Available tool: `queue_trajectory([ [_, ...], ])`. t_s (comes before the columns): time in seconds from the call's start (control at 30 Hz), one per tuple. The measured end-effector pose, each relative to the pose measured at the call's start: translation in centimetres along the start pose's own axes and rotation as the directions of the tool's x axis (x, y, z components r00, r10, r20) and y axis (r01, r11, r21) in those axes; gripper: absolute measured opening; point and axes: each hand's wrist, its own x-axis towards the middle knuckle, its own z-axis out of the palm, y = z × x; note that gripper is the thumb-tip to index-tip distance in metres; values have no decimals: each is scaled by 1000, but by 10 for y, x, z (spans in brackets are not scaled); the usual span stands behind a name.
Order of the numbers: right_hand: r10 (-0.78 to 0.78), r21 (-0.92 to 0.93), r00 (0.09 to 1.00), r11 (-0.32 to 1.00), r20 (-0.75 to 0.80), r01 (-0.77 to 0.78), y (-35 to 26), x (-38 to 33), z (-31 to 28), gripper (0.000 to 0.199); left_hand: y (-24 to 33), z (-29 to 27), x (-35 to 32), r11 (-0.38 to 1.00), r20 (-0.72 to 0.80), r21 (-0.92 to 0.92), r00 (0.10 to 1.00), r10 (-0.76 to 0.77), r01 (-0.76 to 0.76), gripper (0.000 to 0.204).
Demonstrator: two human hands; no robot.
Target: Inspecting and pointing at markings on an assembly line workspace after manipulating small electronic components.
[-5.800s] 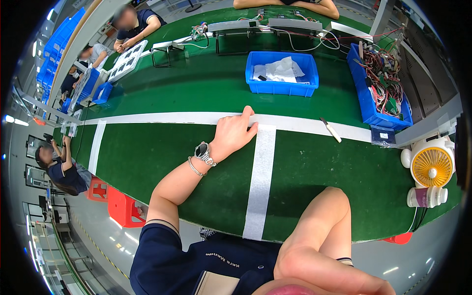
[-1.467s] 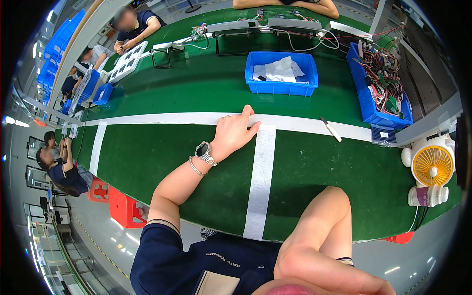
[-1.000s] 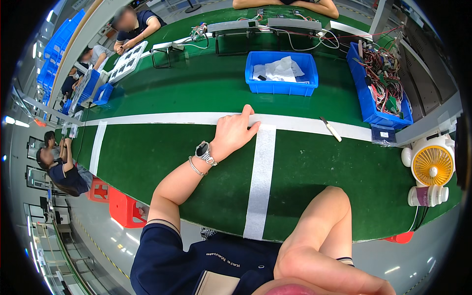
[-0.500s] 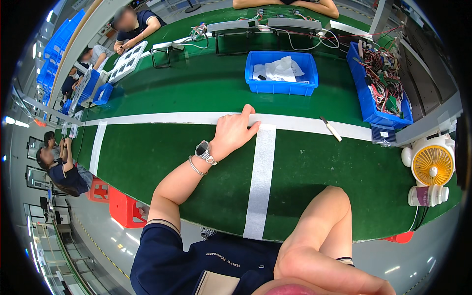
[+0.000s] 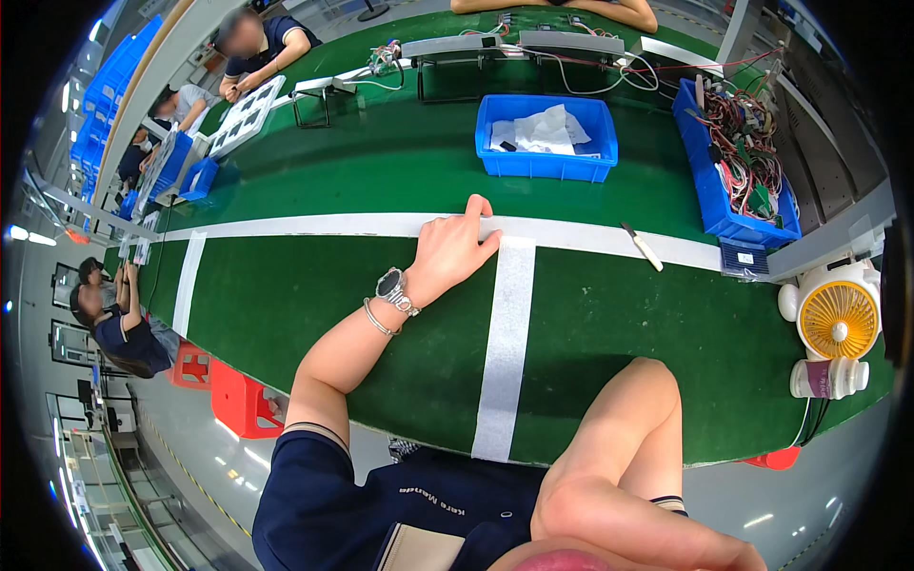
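My left hand rests on the green table over the white tape strip, near where a second strip meets it. Its index finger and thumb stand apart, the other fingers are partly curled, and nothing is held. A silver watch and a bangle circle that wrist. My right elbow is propped on the table near its front edge. From there the forearm folds back toward me, and my right hand lies at the lower edge of the picture, its fingers mostly hidden. A small white-handled knife lies across the tape to the right.
Beyond the tape stands a blue bin with white paper. At the right are a blue bin of wires, a yellow-white fan and a white jar. Metal-framed units with cables stand at the back. Other people sit around the left and far sides.
The view has shifted very slightly. Both my hands keep their places, and nothing has been picked up or put down.
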Motion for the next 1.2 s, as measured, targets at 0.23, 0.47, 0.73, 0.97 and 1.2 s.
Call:
queue_trajectory([
  [0.23,47,-137,994,989,-100,-61,-3,-1,10,36,-6,3,-1,998,-22,-38,998,56,-56,24],
  [0.47,175,-193,984,965,-31,-178,-14,2,5,41,-9,3,0,992,-1,-105,998,68,-67,24],
  [0.73,38,-107,996,993,-79,-46,3,0,6,43,-3,-4,-2,995,58,-98,998,33,-27,31],
  [0.97,136,-144,989,979,-64,-144,-8,1,7,47,-5,-2,0,993,47,-100,997,62,-57,32],
  [1.2,261,-186,963,945,-62,-268,-19,6,8,48,-11,0,0,992,38,-104,996,79,-75,31],
])
